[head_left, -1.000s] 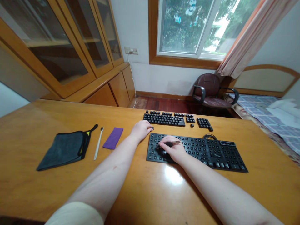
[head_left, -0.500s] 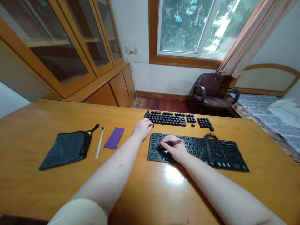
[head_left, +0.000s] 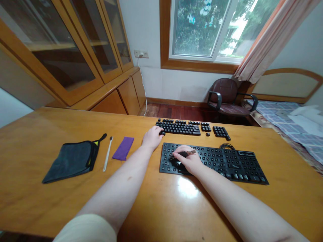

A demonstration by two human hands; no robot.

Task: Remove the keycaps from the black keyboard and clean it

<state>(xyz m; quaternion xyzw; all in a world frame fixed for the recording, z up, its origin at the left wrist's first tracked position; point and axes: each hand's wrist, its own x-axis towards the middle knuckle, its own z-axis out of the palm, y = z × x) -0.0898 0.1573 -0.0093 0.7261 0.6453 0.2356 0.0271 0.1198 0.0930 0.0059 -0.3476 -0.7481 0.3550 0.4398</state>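
Note:
My left hand (head_left: 152, 137) is at the left end of the rows of loose black keycaps (head_left: 178, 128). Its fingers are closed on a black keycap (head_left: 162, 133) at the front left corner of those rows. My right hand (head_left: 188, 160) rests over the left part of a black keyboard (head_left: 214, 161), whose key stems are mostly bare. Its fingers are wrapped round a keycap puller (head_left: 191, 152) with a brown end and a dark middle; thin wire shows by the fingertips. Several keycaps remain along the keyboard's front right edge.
Left of my left arm lie a purple cloth (head_left: 123, 148), a white toothbrush (head_left: 108, 154) and a folded dark grey cloth (head_left: 69, 159). A coiled cable (head_left: 227, 146) sits behind the keyboard. An office chair (head_left: 227, 97) stands beyond the wooden desk (head_left: 148, 208).
My left hand has shifted slightly back and left, and more of the keycap at its fingertips shows beside the rows. My right hand has stayed in place over the keyboard.

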